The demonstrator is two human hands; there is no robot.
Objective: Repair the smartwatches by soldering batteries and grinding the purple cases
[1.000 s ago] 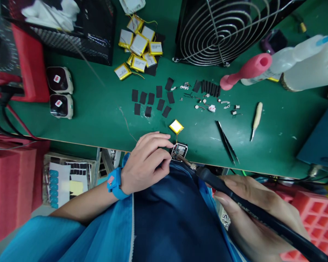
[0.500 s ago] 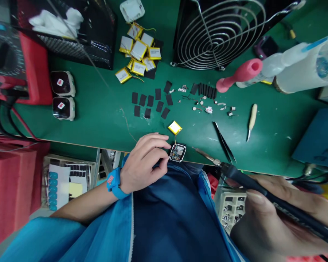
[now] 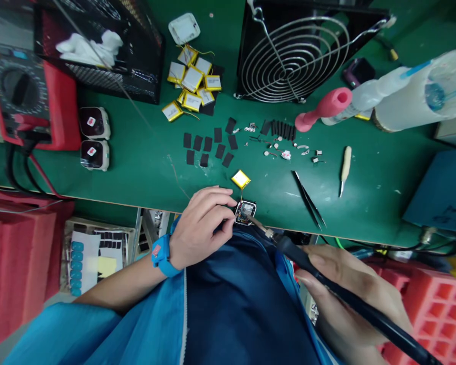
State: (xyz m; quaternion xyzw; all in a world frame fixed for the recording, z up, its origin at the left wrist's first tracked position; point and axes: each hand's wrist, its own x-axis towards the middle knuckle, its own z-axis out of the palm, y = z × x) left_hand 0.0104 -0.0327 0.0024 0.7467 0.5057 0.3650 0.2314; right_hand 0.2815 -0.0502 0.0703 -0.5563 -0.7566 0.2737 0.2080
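On the green bench's (image 3: 155,177) near edge: open square case (image 3: 245,213), circuitry exposed, wired to a yellow-edged battery (image 3: 240,179) lying just beyond.
Left hand (image 3: 203,228): fingers bent, fingertips at the case's left rim; whether they pinch or merely touch it, cannot tell.
Right hand (image 3: 349,284): closed round the black handle of a soldering iron (image 3: 300,256).
Iron tip: at the case's right side, reaching inward; exact contact too small to make out.
Case interior: fine parts, indistinct; left rim partly covered by fingertips.
Cut off by the frame: handle's rear end, blue box (image 3: 441,190), multimeter (image 3: 19,86).
Black mesh box (image 3: 144,76), upper left: crumpled white cloth (image 3: 93,48); top cropped.
Tray (image 3: 66,253), lower left: white sheet (image 3: 87,253) with blue-green pads, yellow paper (image 3: 107,266), small black pieces.
Translucent cup (image 3: 403,106), upper right: something blue inside, unclear.
Pink foam block (image 3: 429,289), lower right: square recesses, partly cropped.
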